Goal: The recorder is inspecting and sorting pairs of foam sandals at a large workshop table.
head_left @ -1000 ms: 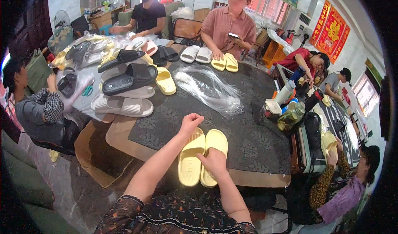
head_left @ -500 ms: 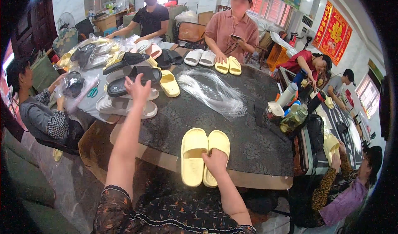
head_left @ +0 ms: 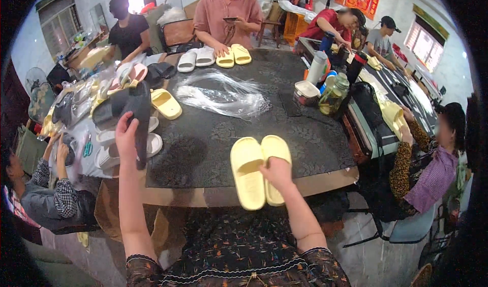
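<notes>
My left hand grips dark grey slide slippers, lifted and tilted up over the left part of the table; its fingers partly hide them. A pair of pale yellow slide slippers is at the table's front edge, side by side with toes pointing away. My right hand is closed on this pair, its fingers at the right slipper's strap opening. Beside the dark slippers lie light grey slides and a single yellow slide.
A bundle of clear plastic strips lies mid-table. Across the table, a person touches another yellow pair beside white slides. Bottles and jars crowd the right edge. Seated people work at left and right.
My left hand has picked up the dark slippers and raised them toward me. My right hand still holds the yellow pair. The view has shifted, with the table scene appearing farther left.
</notes>
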